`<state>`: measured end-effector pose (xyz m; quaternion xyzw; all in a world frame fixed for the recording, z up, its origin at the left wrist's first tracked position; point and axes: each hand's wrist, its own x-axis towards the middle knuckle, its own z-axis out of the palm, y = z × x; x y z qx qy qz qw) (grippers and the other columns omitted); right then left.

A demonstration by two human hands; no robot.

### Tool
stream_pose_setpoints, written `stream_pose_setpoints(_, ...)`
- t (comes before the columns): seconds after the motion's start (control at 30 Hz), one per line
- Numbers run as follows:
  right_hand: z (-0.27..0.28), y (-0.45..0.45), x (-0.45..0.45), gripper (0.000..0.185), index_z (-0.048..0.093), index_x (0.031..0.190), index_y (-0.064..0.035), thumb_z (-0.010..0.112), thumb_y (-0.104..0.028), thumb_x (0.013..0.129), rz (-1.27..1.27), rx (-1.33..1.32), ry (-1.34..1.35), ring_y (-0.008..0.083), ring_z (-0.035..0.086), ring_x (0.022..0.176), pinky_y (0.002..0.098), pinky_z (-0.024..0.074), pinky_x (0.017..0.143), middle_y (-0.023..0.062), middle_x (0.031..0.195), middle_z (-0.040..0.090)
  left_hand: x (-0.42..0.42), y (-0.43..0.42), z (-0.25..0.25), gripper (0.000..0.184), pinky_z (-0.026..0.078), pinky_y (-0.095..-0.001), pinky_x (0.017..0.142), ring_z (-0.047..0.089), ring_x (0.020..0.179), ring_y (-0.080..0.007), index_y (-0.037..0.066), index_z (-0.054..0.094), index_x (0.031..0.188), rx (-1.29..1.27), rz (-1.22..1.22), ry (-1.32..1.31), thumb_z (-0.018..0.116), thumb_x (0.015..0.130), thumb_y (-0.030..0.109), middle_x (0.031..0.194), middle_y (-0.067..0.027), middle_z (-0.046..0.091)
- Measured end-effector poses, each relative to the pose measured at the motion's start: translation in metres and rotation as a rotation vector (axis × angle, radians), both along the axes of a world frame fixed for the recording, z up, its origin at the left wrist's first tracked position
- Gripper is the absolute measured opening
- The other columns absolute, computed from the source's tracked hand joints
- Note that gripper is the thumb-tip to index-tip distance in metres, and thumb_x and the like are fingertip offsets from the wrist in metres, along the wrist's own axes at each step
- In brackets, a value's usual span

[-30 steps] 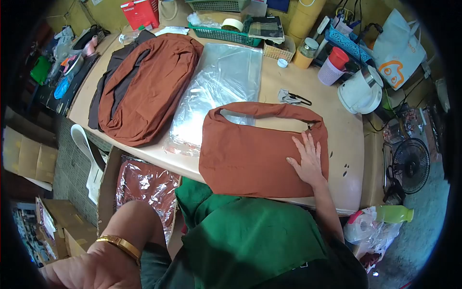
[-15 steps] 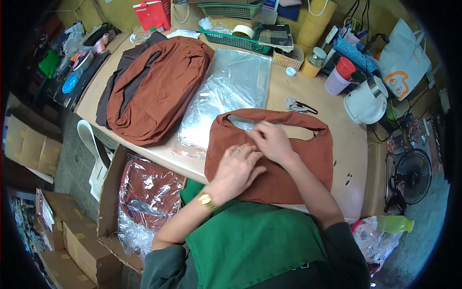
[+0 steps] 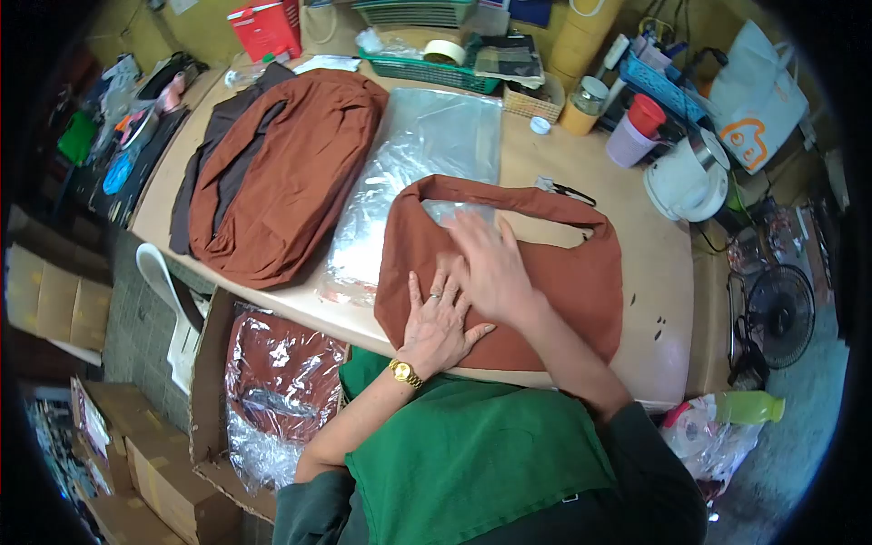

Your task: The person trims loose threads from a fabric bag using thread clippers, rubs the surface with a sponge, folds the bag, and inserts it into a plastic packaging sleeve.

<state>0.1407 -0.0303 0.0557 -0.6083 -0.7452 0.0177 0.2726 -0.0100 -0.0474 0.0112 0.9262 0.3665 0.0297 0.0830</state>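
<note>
A rust-brown cloth shoulder bag (image 3: 577, 286) lies flat on the table in front of me, its strap curving along the far side. My left hand (image 3: 442, 325), with a ring and a gold watch, rests palm down on the bag's left part, fingers spread. Just beyond it, my right hand (image 3: 495, 268) is over the bag near the strap opening, fingers stretched out and partly smeared by motion. It covers the left hand's fingertips in part. Neither hand grips anything. Clear plastic bags (image 3: 445, 136) lie behind the bag, partly under its left side.
A stack of brown and dark bags (image 3: 300, 173) lies at the table's left. Below, a carton (image 3: 207, 386) holds a plastic-wrapped brown bag (image 3: 282, 363). Along the back are a green basket (image 3: 431, 74), a jar (image 3: 586, 104), cups (image 3: 633, 145) and a white kettle (image 3: 686, 186).
My left hand has flattened and spread its fingers on the bag. The right hand's bent fingers have straightened. The bag's strap sits farther up, close to the small dark clip behind it.
</note>
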Motion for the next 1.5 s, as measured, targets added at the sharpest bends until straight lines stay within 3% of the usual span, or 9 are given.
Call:
stream_pose_setpoints(0.1, -0.031, -0.076, 0.038, 0.064, 0.043, 0.145, -0.01, 0.059, -0.043, 0.093, -0.169, -0.195, -0.327, 0.0332, 0.035, 0.143, 0.0705, 0.0191, 0.109, 0.0185, 0.152, 0.037, -0.002, -0.001, -0.004, 0.083, 0.008, -0.0671, 0.116, 0.017, 0.15, -0.0342, 0.013, 0.032, 0.155, 0.038, 0.018, -0.137, 0.047, 0.092, 0.064, 0.162, -0.0148, 0.021)
stream_pose_setpoints(0.23, -0.045, -0.124, 0.133, 0.059, 0.05, 0.14, -0.0117, 0.067, -0.035, 0.089, -0.596, -0.142, -0.513, 0.033, 0.042, 0.137, 0.0636, 0.0264, 0.11, 0.0153, 0.147, 0.045, 0.004, -0.004, 0.0, 0.087, 0.011, -0.0691, 0.114, 0.017, 0.15, -0.0377, 0.011, 0.029, 0.155, 0.016, 0.005, -0.123, 0.052, 0.09, 0.064, 0.163, -0.0147, 0.02)
stream_pose_setpoints(0.4, -0.009, -0.082, 0.147, 0.038, 0.063, 0.119, -0.0089, 0.073, -0.016, 0.083, -0.37, 0.023, -0.079, 0.0312, 0.054, 0.117, 0.0512, 0.038, 0.1, 0.0108, 0.12, 0.062, 0.033, 0.03, 0.04, 0.043, 0.051, -0.0459, 0.085, 0.056, 0.104, -0.0363, 0.0, 0.054, 0.126, -0.057, -0.023, -0.421, 0.066, 0.086, 0.013, 0.119, -0.0208, 0.049)
stream_pose_setpoints(0.5, -0.016, -0.032, 0.131, 0.026, 0.066, 0.106, -0.0075, 0.072, -0.01, 0.081, -0.227, -0.073, 0.004, 0.0298, 0.057, 0.107, 0.0475, 0.0396, 0.095, 0.0077, 0.104, 0.065, 0.067, 0.063, 0.023, 0.043, 0.052, -0.0442, 0.081, 0.057, 0.096, -0.038, -0.001, 0.056, 0.124, -0.102, 0.036, -0.46, 0.068, 0.085, 0.012, 0.117, -0.0228, 0.048)
stream_pose_setpoints(0.7, -0.044, -0.039, 0.127, 0.013, 0.062, 0.082, -0.0092, 0.072, -0.005, 0.076, 0.0, 0.162, -0.137, 0.0257, 0.058, 0.097, 0.0453, 0.0334, 0.097, 0.0046, 0.083, 0.058, 0.043, 0.042, 0.037, 0.057, 0.045, -0.0461, 0.097, 0.05, 0.115, -0.039, 0.001, 0.05, 0.135, -0.083, -0.057, -0.192, 0.07, 0.083, 0.012, 0.121, -0.0206, 0.049)
stream_pose_setpoints(0.9, -0.058, -0.057, 0.126, 0.006, 0.063, 0.085, -0.0092, 0.064, -0.006, 0.08, 0.008, 0.166, -0.257, 0.0251, 0.055, 0.094, 0.0481, 0.0355, 0.095, 0.0058, 0.092, 0.055, 0.018, 0.019, -0.002, 0.063, 0.021, -0.0563, 0.118, 0.027, 0.144, -0.0413, 0.01, 0.03, 0.154, -0.004, -0.086, -0.149, 0.052, 0.098, 0.03, 0.161, -0.018, 0.021)
stream_pose_setpoints(1.1, -0.007, -0.01, 0.177, 0.013, 0.066, 0.092, -0.0057, 0.068, -0.018, 0.087, -0.501, 0.399, -0.106, 0.0313, 0.055, 0.106, 0.0476, 0.0371, 0.099, 0.0114, 0.11, 0.059, 0.016, 0.01, 0.001, 0.062, 0.02, -0.0585, 0.117, 0.022, 0.146, -0.0419, 0.015, 0.033, 0.153, 0.026, -0.167, -0.119, 0.053, 0.097, 0.03, 0.161, -0.0152, 0.024)
stream_pose_setpoints(1.17, -0.003, 0.012, 0.205, 0.019, 0.067, 0.098, -0.0036, 0.067, -0.019, 0.088, -0.543, -0.318, 0.15, 0.0345, 0.054, 0.112, 0.0458, 0.0412, 0.097, 0.0155, 0.112, 0.06, 0.016, 0.006, 0.003, 0.061, 0.019, -0.0586, 0.118, 0.021, 0.147, -0.042, 0.014, 0.034, 0.153, 0.017, -0.193, -0.113, 0.053, 0.097, 0.03, 0.161, -0.0146, 0.024)
stream_pose_setpoints(1.5, -0.009, 0.114, 0.2, 0.029, 0.064, 0.107, -0.0028, 0.066, -0.024, 0.088, -0.283, -0.139, 0.07, 0.0395, 0.058, 0.108, 0.0473, 0.0429, 0.098, 0.0212, 0.112, 0.062, 0.04, 0.018, -0.005, 0.06, 0.019, -0.0589, 0.117, 0.022, 0.146, -0.0418, 0.013, 0.036, 0.152, 0.042, -0.198, -0.136, 0.052, 0.097, 0.033, 0.159, -0.0149, 0.027)
